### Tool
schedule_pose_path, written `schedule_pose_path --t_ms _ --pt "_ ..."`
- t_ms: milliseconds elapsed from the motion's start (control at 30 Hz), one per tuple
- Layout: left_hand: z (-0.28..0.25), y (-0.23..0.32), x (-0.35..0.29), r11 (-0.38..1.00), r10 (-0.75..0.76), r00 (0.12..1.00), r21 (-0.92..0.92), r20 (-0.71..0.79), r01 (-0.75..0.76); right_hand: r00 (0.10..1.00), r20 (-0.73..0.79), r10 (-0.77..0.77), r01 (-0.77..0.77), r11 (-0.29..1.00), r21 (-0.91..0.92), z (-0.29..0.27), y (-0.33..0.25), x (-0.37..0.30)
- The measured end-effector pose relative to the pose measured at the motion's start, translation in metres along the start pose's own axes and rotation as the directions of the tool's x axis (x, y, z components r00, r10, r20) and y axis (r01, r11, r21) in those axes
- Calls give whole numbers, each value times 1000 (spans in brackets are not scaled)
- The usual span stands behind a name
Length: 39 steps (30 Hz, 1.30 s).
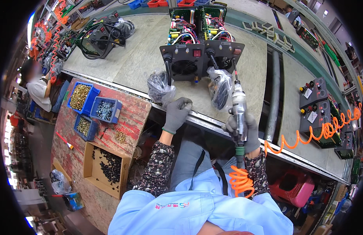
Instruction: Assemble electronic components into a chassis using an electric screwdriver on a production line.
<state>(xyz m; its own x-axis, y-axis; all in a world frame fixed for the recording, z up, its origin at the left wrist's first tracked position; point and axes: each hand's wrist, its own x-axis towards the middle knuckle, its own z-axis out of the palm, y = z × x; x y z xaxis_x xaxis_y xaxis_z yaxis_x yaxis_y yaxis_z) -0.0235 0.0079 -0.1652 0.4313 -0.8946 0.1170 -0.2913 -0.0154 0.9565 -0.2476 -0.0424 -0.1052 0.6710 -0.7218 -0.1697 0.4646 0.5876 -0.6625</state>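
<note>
Two open-topped electrical units, a left one (176, 53) and a right one (224, 53), stand side by side, with black panels, fans and red switches facing me. A bagged power cable (160, 87) hangs from the left one, and another bagged cable (220, 92) from the right one. My gloved right hand (252, 133) is wrapped round an air screwdriver (239, 103). Its bit points up to the right edge of the right unit's panel; contact is hard to tell. By the bench's front edge, my gloved left hand (176, 114) is closed, its fingertips pinched on something too small to see.
Blue bins of screws (105, 109) and a cardboard box of black parts (87, 166) sit on the red-worn board at left. An orange coiled hose (299, 143) stretches right. More units (316, 113) stand beyond the roller gap (273, 98). A co-worker (39, 92) sits far left.
</note>
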Motion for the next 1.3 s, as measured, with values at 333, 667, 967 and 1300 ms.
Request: schedule_pose_path --t_ms 333,667,967,1300 --pt "-1 -4 2 996 -77 996 -49 35 79 995 61 -81 77 995 69 13 10 8" --pt "1 -7 1 999 22 1000 30 2 -22 994 90 -66 64 997 31 -1 8 -4" --pt "5 39 -11 829 -209 973 -510 102 232 984 155 83 -42 967 -251 6 -12 -68" --pt "10 50 -45 619 -220 953 -726 206 300 851 76 520 -427 767 -479 20 15 -103"
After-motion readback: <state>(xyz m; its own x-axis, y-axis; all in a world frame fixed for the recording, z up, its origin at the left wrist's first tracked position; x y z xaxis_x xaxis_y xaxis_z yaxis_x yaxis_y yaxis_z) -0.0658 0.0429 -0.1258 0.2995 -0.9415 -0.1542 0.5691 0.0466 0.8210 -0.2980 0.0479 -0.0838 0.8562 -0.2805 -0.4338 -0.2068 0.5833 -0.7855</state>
